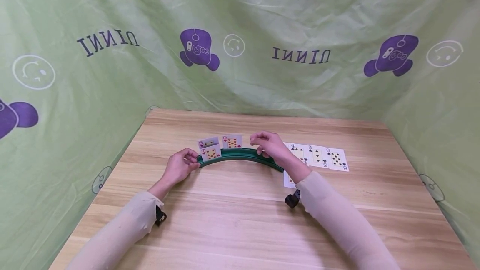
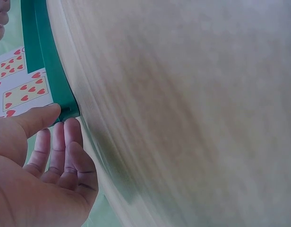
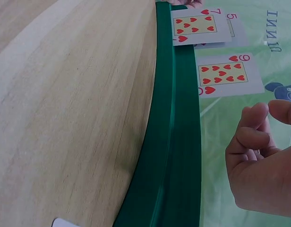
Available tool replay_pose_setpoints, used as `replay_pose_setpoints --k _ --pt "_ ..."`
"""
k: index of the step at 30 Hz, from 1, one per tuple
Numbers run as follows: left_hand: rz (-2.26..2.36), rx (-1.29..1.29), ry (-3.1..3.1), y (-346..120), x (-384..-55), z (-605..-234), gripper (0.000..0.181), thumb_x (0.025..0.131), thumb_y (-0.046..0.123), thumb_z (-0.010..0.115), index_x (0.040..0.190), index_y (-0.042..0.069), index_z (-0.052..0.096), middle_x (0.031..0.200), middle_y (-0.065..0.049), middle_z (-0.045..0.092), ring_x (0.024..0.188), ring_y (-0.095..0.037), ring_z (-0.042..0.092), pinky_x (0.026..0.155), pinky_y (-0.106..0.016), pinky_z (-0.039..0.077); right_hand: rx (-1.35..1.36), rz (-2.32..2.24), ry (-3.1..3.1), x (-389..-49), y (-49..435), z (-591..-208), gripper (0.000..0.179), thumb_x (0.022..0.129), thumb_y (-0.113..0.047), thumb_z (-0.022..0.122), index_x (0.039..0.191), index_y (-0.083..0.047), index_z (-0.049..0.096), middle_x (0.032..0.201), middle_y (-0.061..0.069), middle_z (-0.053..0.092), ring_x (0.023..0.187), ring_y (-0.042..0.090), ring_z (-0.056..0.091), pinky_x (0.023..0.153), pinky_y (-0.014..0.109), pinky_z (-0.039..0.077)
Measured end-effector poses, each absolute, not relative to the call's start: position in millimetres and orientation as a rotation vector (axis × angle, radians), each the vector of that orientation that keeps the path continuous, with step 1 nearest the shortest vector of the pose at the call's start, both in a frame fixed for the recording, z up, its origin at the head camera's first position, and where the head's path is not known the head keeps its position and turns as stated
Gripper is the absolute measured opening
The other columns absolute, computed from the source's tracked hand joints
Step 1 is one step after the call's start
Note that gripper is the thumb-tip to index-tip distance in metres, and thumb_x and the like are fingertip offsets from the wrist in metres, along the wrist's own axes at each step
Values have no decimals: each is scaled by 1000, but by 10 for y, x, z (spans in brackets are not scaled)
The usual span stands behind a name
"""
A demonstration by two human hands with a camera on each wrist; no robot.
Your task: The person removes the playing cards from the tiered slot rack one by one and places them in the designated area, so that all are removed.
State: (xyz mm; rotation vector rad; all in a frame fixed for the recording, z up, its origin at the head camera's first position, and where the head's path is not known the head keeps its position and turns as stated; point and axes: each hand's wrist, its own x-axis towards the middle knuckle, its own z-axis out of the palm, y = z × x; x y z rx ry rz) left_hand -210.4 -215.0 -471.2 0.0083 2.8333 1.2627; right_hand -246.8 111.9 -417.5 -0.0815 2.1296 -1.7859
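Observation:
A curved green card holder [image 1: 240,153] stands on the wooden table. My left hand [image 1: 181,165] pinches its left end, with the thumb on the front face and the fingertips behind, as the left wrist view also shows. A seven of hearts [image 1: 211,152] stands in the front groove at the left, with a five [image 1: 207,141] partly hidden behind it. Further right, a nine of hearts [image 1: 232,141] stands in the back groove. My right hand [image 3: 259,161] hovers over the holder's right half, fingers loosely curled, thumb and forefinger apart, nothing between them.
Face-up cards lie right of the holder: a four [image 1: 298,151], a three of clubs [image 1: 317,156] and an eight [image 1: 337,159], slightly overlapping. Another card [image 1: 288,181] with red pips is partly covered by the right wrist. A green printed cloth [image 1: 240,86] hangs around the table.

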Motion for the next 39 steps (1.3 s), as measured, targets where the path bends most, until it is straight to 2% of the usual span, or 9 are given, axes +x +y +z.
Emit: replay_pose_setpoints --k 6,12,22,31,39 --pt "1257 9 2836 -2144 -2104 -4707 24 86 5 75 108 5 64 99 -12 69 87 -21 66 81 -35 57 -80 -1797 2135 -2478 1038 -4160 36 100 -20 58 128 2 58 111 8 64 68 12 54 59 24 36" --pt "1259 13 2836 -2135 -2096 -4696 23 86 5 75 107 5 64 98 -12 69 87 -21 66 80 -35 57 -82 -1807 2134 -2496 975 -4152 27 97 -21 62 119 -4 63 102 2 61 68 13 55 57 23 36" --pt "1253 11 2832 -2143 -2103 -4700 24 87 5 74 108 5 64 100 -12 68 88 -22 66 81 -35 56 -76 -1788 2158 -2537 890 -4158 22 98 -22 62 115 -9 65 114 19 60 70 14 54 58 24 38" --pt "1255 3 2817 -2147 -2113 -4704 24 87 5 74 109 5 64 101 -12 68 89 -22 65 82 -34 56 -98 -1744 2180 -2559 851 -4149 20 98 -23 62 114 -12 65 110 5 62 74 15 55 58 24 38" --pt "1258 4 2820 -2146 -2107 -4696 24 87 5 74 109 5 64 100 -12 68 89 -22 66 82 -36 57 -138 -1766 2179 -2561 824 -4149 17 97 -21 63 110 -10 64 108 6 62 71 14 54 52 21 35"
